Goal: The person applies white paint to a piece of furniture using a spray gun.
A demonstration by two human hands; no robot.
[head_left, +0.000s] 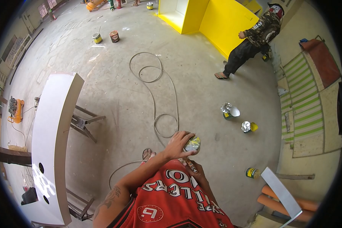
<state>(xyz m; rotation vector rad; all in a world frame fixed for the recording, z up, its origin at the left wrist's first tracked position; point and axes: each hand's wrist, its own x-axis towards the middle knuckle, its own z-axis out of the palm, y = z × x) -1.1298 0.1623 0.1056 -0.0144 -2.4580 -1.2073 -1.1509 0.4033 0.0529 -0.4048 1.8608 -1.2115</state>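
A small round can with a silvery, yellow-smeared top is gripped by my left hand, whose fingers wrap round its side in front of my red shirt. My right hand is lower, close to the shirt, with its fingers closed around a brush-like tool that has a worn, stained handle. The can sits just above the tool. Part of my right hand is hidden by the shirt and the tool.
A grey hose loops across the floor. On the left stands a white panel on metal trestles. Paint cans stand at right. Another person is beside a yellow cabinet. Orange pipes lie at lower right.
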